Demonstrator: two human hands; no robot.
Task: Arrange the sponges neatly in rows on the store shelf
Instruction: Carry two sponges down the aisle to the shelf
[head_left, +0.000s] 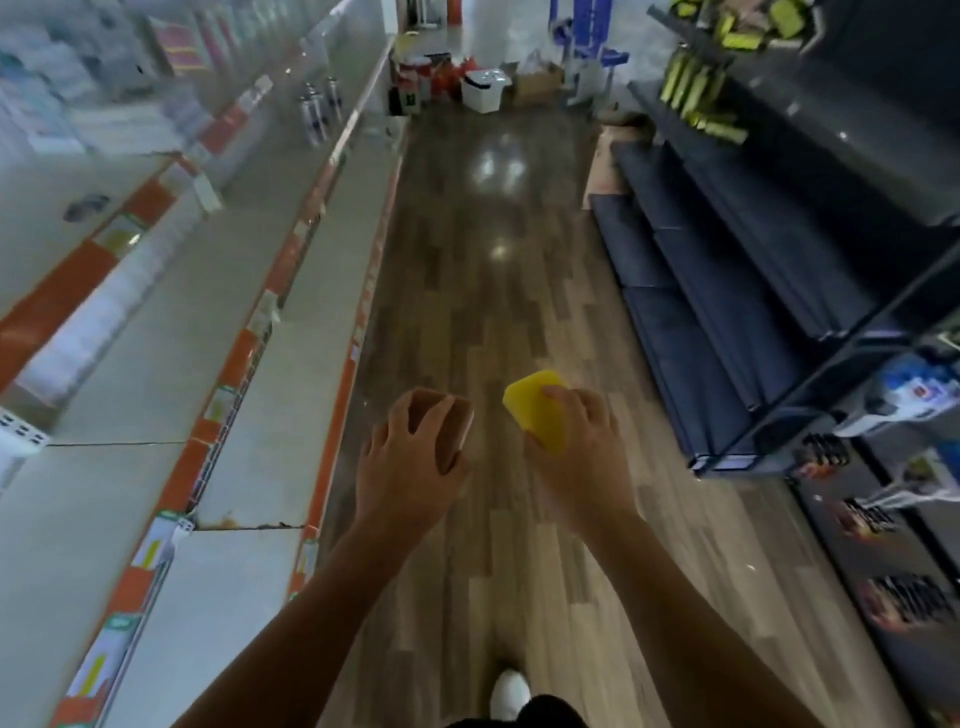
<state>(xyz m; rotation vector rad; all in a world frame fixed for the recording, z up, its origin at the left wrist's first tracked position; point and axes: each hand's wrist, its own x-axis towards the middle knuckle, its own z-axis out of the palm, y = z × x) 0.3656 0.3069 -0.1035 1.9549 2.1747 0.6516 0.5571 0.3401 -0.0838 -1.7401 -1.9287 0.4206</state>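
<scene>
The yellow sponge (535, 413) sits in the right hand (576, 452), fingers curled over its near edge, held in mid-air above the aisle floor (493, 291). Just to its left, the left hand (410, 452) curls round a brown sponge (457, 423). Both look light, soft and squashy, so a loose grip across the short sides should do; squeezing would only deform them. A pale shelf (249, 415) runs along the left and a dark shelf (727, 291) along the right, with yellow-green packs (696, 88) at its far end.
</scene>
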